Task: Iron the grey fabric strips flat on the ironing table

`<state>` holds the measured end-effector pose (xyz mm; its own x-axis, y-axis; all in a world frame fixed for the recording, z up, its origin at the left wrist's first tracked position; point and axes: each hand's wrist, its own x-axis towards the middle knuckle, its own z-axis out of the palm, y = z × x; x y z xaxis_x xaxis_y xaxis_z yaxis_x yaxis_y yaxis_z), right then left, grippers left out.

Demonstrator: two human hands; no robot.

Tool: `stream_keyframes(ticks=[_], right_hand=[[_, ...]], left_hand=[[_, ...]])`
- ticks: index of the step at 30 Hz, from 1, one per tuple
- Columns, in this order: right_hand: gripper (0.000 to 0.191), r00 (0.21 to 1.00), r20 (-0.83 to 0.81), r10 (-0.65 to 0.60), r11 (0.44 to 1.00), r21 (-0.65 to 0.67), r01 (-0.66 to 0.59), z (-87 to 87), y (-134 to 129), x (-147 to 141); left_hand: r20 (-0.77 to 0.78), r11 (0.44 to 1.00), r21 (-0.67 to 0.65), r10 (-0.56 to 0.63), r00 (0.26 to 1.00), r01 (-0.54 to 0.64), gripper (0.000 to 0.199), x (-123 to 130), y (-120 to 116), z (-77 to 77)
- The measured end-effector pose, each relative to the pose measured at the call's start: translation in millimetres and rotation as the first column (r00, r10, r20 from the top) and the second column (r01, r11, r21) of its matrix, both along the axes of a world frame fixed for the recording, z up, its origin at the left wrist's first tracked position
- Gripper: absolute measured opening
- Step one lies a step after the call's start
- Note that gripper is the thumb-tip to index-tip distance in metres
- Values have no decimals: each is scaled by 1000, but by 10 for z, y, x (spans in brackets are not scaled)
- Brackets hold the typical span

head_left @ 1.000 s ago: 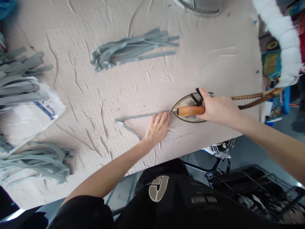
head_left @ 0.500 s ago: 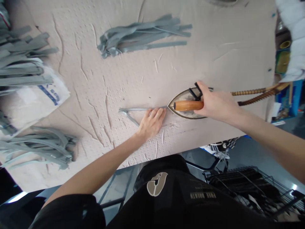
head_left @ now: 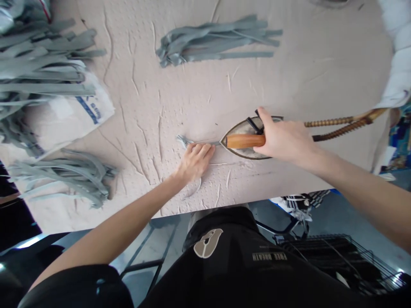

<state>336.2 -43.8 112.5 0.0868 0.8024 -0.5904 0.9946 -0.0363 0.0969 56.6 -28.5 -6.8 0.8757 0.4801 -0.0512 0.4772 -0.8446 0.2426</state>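
Note:
My right hand [head_left: 284, 139] is shut around the wooden handle [head_left: 245, 141] of a metal flat iron [head_left: 244, 128], whose pointed tip faces left. A narrow grey fabric strip [head_left: 199, 142] runs from that tip toward the left, and its frayed end lies just past my left hand [head_left: 195, 161]. That hand rests flat on the strip, fingers together, a short way from the iron. A braided brown cord [head_left: 337, 123] trails from the iron's back toward the right.
The padded, creased pinkish board cover [head_left: 289, 72] holds a grey strip bundle [head_left: 212, 42] at the top and more piles [head_left: 41, 72] [head_left: 70, 175] at the left. A white printed bag [head_left: 80, 107] lies among them. A wire rack [head_left: 340, 256] stands below right.
The iron has slid left along the strip, with my left hand shifting left ahead of it. Less of the strip shows. The whole view has also drifted.

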Motion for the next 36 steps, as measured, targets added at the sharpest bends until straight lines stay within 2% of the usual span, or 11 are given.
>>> stream_keyframes(ticks=[7,14,20,24,27,32,36], right_hand=[[98,994,26,102,995,15,-103,-6,56,-221],[100,986,0,164,986,19,-164,-29,139,-456],[97,981,-33,192,981,7,-192,-26,211,-680],[99,980,-40,197,980,6,-197,-28,227,-734],[101,980,-46,193,981,6,-193,-29,238,-779],[105,975,-103,196,981,29,-194,-20,235,-870],[109,981,-102,167,986,37,-164,-32,220,-891]], left_hand=[[47,999,20,37,998,-38,44,-304,24,46],[60,996,-18,92,994,-91,48,-527,-13,85],[26,995,73,66,997,-68,32,-670,44,137],[44,988,-35,150,988,-148,25,-677,117,152],[69,973,-92,219,973,-213,24,-659,149,114],[108,933,-220,313,944,-284,10,-671,160,40],[123,939,-201,308,943,-280,10,-704,137,27]])
